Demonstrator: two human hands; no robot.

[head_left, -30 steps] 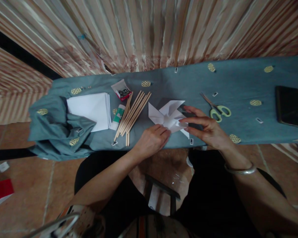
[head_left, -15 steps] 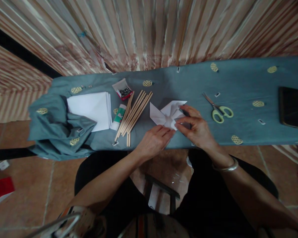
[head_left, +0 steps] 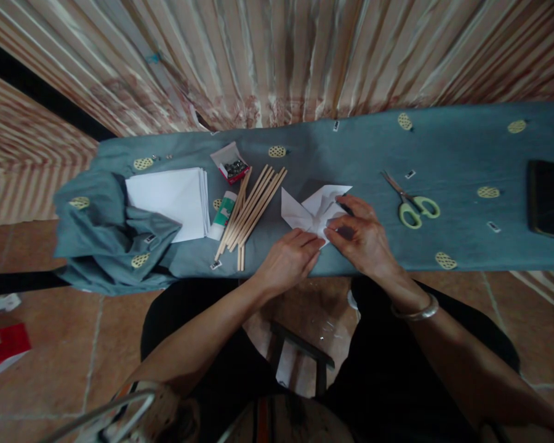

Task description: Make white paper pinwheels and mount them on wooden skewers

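A white paper pinwheel point(head_left: 316, 206) with folded blades rests on the cloth-covered table between my hands. My left hand point(head_left: 293, 255) presses its fingers together on the near edge of the paper, close to the table's front. On the right side, my right hand point(head_left: 362, 237) pinches a blade of the pinwheel with thumb and fingers. Its fingertips partly cover the paper there. To the left lies a bundle of several wooden sticks point(head_left: 256, 209). Green-handled scissors point(head_left: 410, 203) lie partly spread to the right of my right hand.
A glue stick point(head_left: 223, 215) leans by the sticks, below an opened small box point(head_left: 231, 165) of metal pieces. A stack of white paper point(head_left: 170, 206) sits left, partly under bunched cloth point(head_left: 101, 240). A dark phone-like device point(head_left: 551, 200) lies at the far right.
The view has shifted slightly. Both hands stay on the paper pinwheel in nearly the same pose, with only small finger movement.
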